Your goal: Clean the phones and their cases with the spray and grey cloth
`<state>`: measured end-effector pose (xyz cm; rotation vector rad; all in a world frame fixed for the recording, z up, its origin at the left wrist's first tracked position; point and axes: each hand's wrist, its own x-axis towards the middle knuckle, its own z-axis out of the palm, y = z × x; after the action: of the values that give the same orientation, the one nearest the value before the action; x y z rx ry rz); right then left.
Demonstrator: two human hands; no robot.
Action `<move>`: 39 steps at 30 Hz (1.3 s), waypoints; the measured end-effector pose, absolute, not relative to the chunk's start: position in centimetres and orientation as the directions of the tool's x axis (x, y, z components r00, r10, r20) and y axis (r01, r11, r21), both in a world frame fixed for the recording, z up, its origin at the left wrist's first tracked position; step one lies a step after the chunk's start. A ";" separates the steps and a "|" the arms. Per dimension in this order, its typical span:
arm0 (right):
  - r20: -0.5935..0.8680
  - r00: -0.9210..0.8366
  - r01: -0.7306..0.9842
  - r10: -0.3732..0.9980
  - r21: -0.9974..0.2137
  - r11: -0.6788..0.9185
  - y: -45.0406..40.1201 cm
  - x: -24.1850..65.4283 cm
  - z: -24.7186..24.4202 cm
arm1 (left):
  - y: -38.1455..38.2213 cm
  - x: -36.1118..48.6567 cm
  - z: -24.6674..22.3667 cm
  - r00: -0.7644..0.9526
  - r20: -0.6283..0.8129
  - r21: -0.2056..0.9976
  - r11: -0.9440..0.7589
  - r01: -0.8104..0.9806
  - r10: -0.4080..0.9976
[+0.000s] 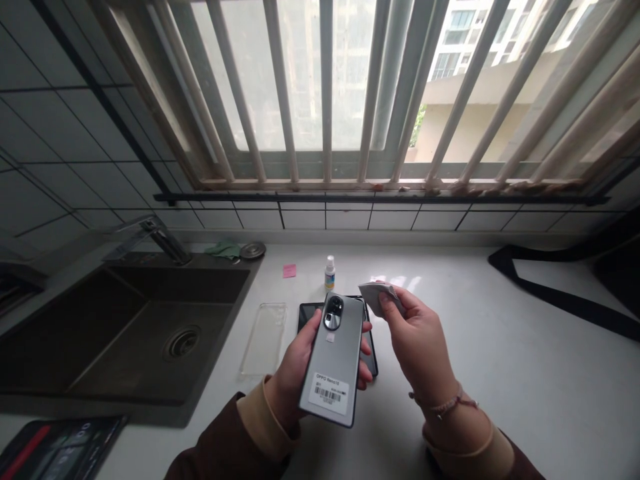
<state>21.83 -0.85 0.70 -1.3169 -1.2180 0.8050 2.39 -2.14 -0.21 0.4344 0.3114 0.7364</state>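
Observation:
A grey phone [340,357] is held upright in my left hand [300,363], its back with the camera module and a barcode label facing me. The fingers wrap round both its edges. To its right, my right hand [417,333] pinches a folded grey cloth [379,297], apart from the phone. Partly hidden behind the phone, a dark tablet-like device [371,353] lies on the counter. Beyond it stands a small white spray bottle [330,275]. A clear phone case [263,340] lies left of my left hand.
On the left is a dark sink [210,327] with a faucet [167,240], a green cloth [224,250] and a round metal strainer [253,250]. A pink note [289,271] lies behind the case. A black strap [530,300] crosses the right side. A dark printed mat [60,447] sits lower left.

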 end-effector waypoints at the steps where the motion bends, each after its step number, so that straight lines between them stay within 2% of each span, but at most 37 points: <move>1: 0.203 0.235 0.224 0.950 -0.963 0.150 -0.9 21.8 0.7 | -2.1 2.4 -0.2 0.696 -0.126 0.485 0.656 -0.579 0.707; 7: 0.223 0.228 0.282 0.948 -0.947 0.155 -0.8 21.7 0.6 | -2.1 2.5 0.3 0.659 -0.140 0.490 0.630 -0.602 0.739; 11: 0.311 0.212 0.384 0.926 -0.898 0.214 -0.8 21.6 0.3 | -2.2 2.5 0.4 0.656 -0.151 0.491 0.632 -0.600 0.739; 17: 0.400 0.059 0.490 0.915 -0.810 0.322 -1.3 21.3 0.2 | -2.2 2.5 -0.3 0.670 -0.160 0.479 0.650 -0.589 0.725; 20: 0.425 -0.043 0.496 0.904 -0.776 0.389 -1.5 21.0 0.2 | -2.1 2.5 -0.5 0.673 -0.158 0.481 0.652 -0.586 0.722; 27: 0.572 -0.231 0.481 0.787 -0.636 0.603 -1.4 21.0 0.5 | -2.1 2.5 -1.0 0.689 -0.202 0.495 0.680 -0.541 0.696; 35: 0.562 -0.411 0.468 0.718 -0.546 0.695 -0.8 21.7 0.4 | -1.9 2.3 -0.8 0.644 -0.271 0.490 0.678 -0.548 0.716; 39: 0.547 -0.514 0.392 0.661 -0.535 0.748 -0.8 21.7 0.6 | -1.7 2.2 0.3 0.585 -0.326 0.478 0.664 -0.575 0.742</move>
<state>21.67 -0.83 0.56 -0.7866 -2.1725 0.4456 2.20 -1.73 0.29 0.3402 0.5355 0.7853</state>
